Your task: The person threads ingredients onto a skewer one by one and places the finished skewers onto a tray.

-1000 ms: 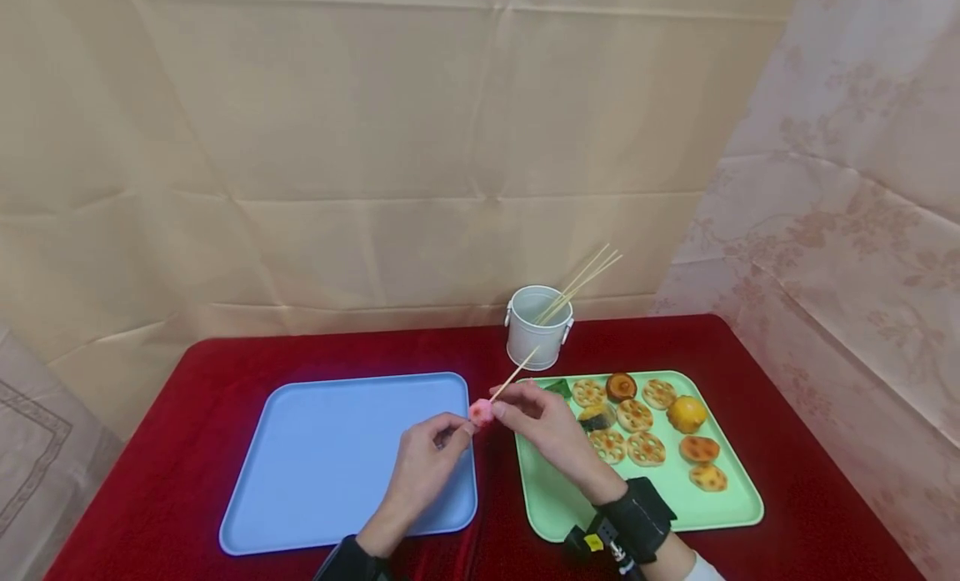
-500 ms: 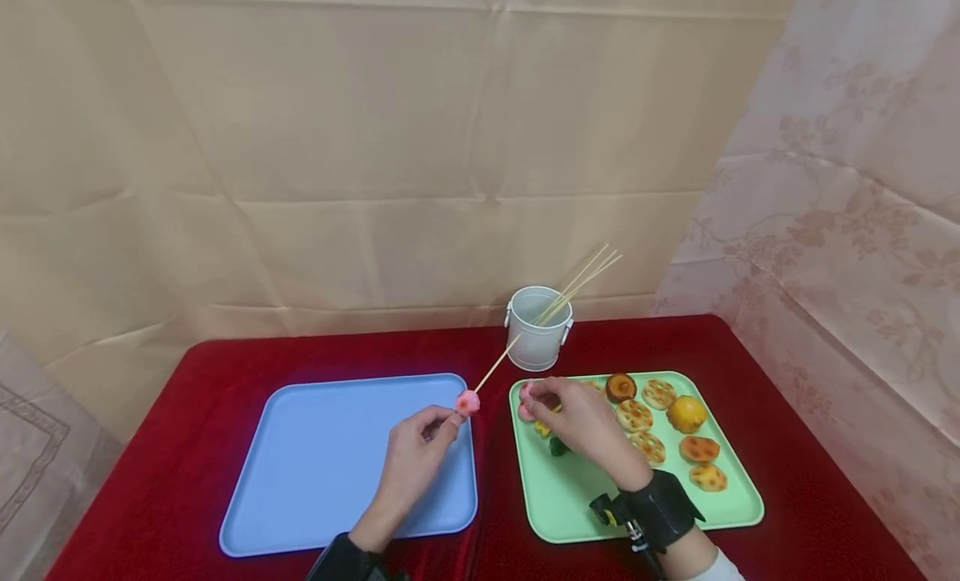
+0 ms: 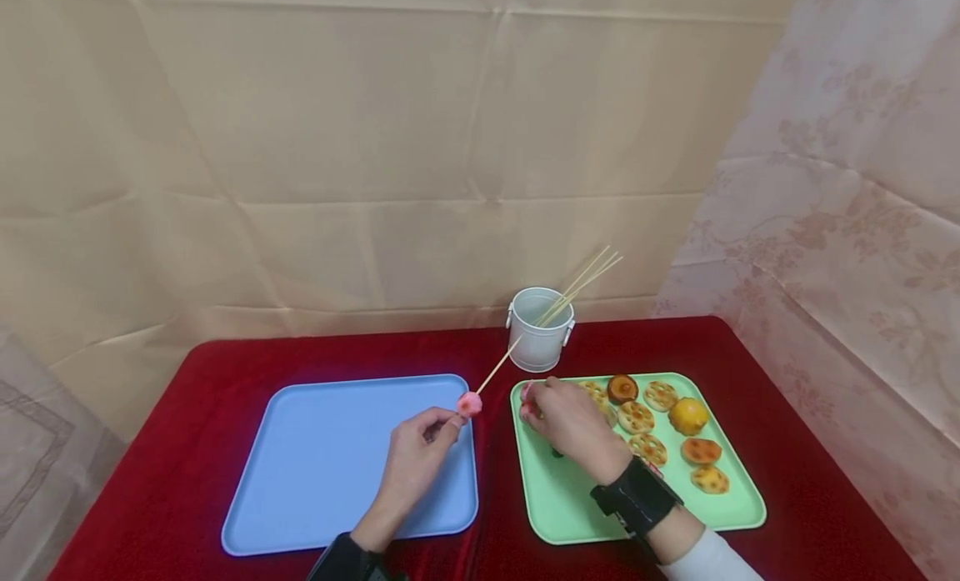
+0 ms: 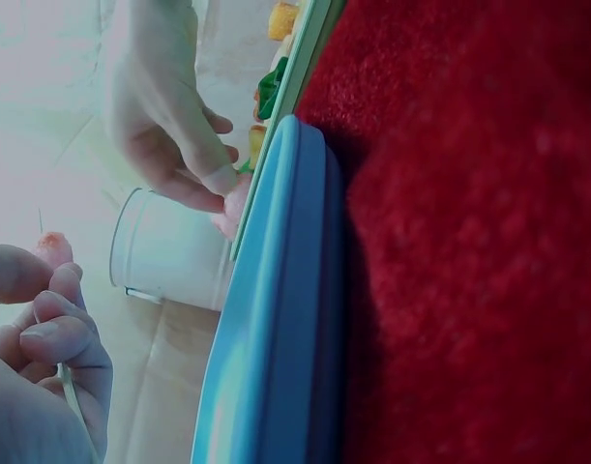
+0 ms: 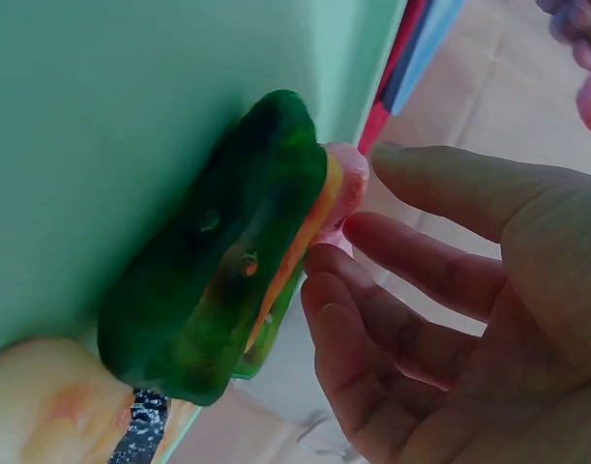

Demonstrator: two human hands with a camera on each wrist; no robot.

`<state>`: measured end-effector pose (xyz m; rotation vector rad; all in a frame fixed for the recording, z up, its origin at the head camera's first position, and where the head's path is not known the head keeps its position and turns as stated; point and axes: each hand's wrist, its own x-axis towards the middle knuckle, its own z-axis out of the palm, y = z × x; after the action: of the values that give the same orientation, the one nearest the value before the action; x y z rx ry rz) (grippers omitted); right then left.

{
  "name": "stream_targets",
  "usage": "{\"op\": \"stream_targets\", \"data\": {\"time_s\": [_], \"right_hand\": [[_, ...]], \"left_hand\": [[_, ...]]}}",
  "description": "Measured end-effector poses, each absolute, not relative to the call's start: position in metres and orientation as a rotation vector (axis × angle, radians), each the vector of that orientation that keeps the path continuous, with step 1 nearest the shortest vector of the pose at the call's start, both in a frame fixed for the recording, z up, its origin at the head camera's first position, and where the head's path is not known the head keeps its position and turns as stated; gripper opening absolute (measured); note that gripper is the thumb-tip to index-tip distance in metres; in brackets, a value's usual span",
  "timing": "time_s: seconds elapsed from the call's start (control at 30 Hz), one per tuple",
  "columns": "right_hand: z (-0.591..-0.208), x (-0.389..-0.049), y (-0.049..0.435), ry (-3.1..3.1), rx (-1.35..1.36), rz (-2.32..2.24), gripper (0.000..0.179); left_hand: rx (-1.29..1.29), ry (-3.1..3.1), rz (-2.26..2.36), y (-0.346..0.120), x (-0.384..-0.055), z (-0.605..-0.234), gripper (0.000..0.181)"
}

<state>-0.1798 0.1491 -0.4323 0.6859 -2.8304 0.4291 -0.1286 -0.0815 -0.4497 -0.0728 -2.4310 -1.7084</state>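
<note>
In the head view, my left hand (image 3: pixel 417 458) pinches a thin wooden skewer (image 3: pixel 499 364) just below a pink toy food ball (image 3: pixel 469 404) threaded on it. The skewer slants up to the right, over the gap between the trays. My right hand (image 3: pixel 576 423) is at the back left corner of the green tray (image 3: pixel 570 514). Its thumb and forefinger pinch another pink food ball (image 5: pixel 348 184), as the right wrist view shows. A second pink piece lies against it, partly hidden by the fingers. A green pepper piece (image 5: pixel 213 261) lies beside my right fingertips.
A blue tray (image 3: pixel 330 464) lies to the left on the red cloth (image 3: pixel 255 358). Behind the green tray stands a white bucket (image 3: pixel 537 343) with several skewers (image 3: pixel 581 285). Lotus root slices (image 3: pixel 636 417), a mushroom (image 3: pixel 622 388) and a yellow piece (image 3: pixel 687 416) lie on the green tray.
My right hand has left the skewer and moved right to the pink pieces on the green tray. My left hand has drawn the skewer slightly left and still holds it.
</note>
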Motion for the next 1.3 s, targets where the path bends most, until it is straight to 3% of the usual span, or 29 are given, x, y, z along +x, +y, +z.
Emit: {"op": "stream_targets", "data": {"time_s": [0.67,1.1,1.3], "right_hand": [[-0.443,-0.18,0.144,-2.671,0.781,0.288,0.024],[-0.421,-0.18,0.144,-2.77,0.497,0.765,0.013],[-0.417,-0.18,0.145,-2.713,0.445,1.027,0.03]], "left_hand": [[-0.089,-2.439,-1.713,-0.081,-0.128,-0.452,0.012],[-0.082,-2.449,-1.742,-0.083,-0.127,-0.451,0.011],[-0.088,-2.458,-1.742,-0.083,-0.128,-0.451,0.012]]}}
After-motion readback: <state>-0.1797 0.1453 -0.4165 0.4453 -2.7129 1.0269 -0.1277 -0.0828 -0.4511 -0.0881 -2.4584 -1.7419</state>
